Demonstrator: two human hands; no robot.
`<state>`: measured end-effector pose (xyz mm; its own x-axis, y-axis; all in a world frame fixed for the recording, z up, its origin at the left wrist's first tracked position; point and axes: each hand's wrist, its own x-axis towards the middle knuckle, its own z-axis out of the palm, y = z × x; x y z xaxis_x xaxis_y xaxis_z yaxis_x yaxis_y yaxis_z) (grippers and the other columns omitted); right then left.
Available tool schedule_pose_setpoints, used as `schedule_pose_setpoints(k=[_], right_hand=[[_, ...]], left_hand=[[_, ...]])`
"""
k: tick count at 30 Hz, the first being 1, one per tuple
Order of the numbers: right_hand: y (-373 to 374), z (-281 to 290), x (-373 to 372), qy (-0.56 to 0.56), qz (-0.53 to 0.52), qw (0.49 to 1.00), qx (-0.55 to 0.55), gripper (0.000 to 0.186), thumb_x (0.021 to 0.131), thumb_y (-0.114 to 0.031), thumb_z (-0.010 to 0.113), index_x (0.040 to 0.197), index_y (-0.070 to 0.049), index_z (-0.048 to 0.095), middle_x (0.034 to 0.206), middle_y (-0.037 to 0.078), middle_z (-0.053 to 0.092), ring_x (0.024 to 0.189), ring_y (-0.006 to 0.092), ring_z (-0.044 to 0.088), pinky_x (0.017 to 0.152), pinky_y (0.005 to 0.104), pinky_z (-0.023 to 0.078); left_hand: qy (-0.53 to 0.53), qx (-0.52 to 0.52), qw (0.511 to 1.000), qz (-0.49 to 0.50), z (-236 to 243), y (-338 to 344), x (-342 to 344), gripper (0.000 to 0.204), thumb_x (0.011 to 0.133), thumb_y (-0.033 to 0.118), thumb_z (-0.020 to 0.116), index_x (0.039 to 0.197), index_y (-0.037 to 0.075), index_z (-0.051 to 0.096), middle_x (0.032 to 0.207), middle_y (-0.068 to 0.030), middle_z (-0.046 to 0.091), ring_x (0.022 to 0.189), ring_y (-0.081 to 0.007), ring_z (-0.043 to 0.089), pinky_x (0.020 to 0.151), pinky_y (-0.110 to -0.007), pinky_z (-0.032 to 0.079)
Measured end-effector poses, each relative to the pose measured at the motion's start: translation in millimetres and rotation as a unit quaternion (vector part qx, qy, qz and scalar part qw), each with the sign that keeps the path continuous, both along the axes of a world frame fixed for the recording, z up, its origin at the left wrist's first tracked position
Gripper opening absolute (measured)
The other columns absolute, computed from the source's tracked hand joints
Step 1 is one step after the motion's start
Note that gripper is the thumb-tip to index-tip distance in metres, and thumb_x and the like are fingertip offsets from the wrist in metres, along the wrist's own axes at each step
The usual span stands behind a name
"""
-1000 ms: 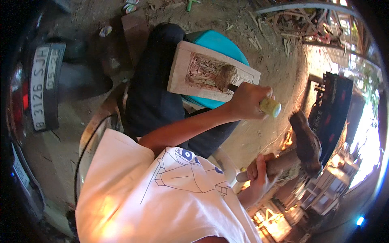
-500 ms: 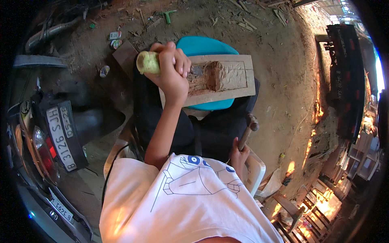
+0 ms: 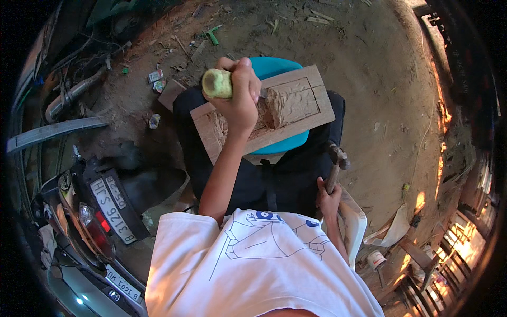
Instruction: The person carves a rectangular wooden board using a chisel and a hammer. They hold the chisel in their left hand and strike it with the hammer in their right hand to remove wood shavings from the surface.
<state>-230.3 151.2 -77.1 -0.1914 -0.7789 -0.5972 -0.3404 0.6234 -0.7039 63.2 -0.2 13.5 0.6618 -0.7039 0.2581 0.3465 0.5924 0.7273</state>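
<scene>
My left hand is closed around the thick yellow-green handle of a chisel. A short bit of the chisel's metal shows beyond the fingers, over the hollowed part of a wooden board; its tip is hard to make out. The board lies tilted across a turquoise stool, its right part marked with a cut outline and rough chipped wood. Low by my right thigh, my right hand grips a hammer by its wooden handle, head up and apart from the board.
A white chair is under me. To the left stand a motorbike's rear end and a long metal bar. Cans, a green plastic piece and wood scraps litter the dirt floor. A white bucket stands at lower right.
The board has turned, its right end now farther from me. My left hand with the chisel sits at a changed angle over the hollow. The whole view has shifted; the hammer stays low.
</scene>
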Motion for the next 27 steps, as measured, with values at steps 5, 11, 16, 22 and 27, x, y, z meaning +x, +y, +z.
schedule_pose_setpoints(k=[5,11,16,22,27], right_hand=[[4,-8,1,0.017,0.018,1.000,-0.014,0.041,0.084,-0.035,0.067,0.063,-0.003,0.051,0.050,-0.001,0.044,0.042,0.0083,0.041,0.038,0.0273,0.031],[-1,1,4,-0.029,-0.020,0.999,0.009,0.041,0.085,-0.033,0.067,0.062,-0.004,0.051,0.050,-0.001,0.045,0.041,0.0081,0.041,0.038,0.0270,0.031],[-7,12,8,-0.032,-0.013,0.999,0.022,0.039,0.085,-0.032,0.067,0.061,-0.006,0.050,0.050,-0.002,0.045,0.040,0.0077,0.041,0.037,0.0267,0.031],[-8,13,10,-0.024,-0.019,0.999,0.025,0.040,0.085,-0.032,0.066,0.059,-0.007,0.048,0.050,-0.001,0.045,0.039,0.0082,0.041,0.036,0.0266,0.030],[-5,5,5,-0.016,-0.002,1.000,0.018,0.041,0.085,-0.033,0.067,0.059,-0.007,0.047,0.051,-0.001,0.046,0.040,0.0084,0.041,0.036,0.0269,0.030]], left_hand=[[0.003,0.038,0.999,-0.002,3,-4,1,0.029,0.087,0.005,0.054,0.065,0.009,0.036,0.045,0.0014,0.035,0.036,-0.0060,0.033,0.036,-0.023,0.028],[0.015,0.058,0.998,-0.006,3,3,-6,0.030,0.088,0.008,0.052,0.066,0.010,0.032,0.044,0.0004,0.034,0.035,-0.0071,0.030,0.035,-0.024,0.027],[0.017,0.062,0.998,0.007,3,4,-6,0.028,0.088,0.009,0.052,0.067,0.010,0.032,0.045,0.0012,0.032,0.035,-0.0068,0.029,0.035,-0.024,0.026],[0.038,0.050,0.997,0.041,-1,7,-7,0.028,0.088,0.011,0.049,0.067,0.010,0.031,0.045,0.0019,0.028,0.035,-0.0080,0.027,0.036,-0.024,0.025],[0.044,0.046,0.997,0.043,1,9,-3,0.026,0.088,0.012,0.047,0.068,0.010,0.031,0.045,0.0018,0.027,0.035,-0.0088,0.027,0.036,-0.025,0.026]])
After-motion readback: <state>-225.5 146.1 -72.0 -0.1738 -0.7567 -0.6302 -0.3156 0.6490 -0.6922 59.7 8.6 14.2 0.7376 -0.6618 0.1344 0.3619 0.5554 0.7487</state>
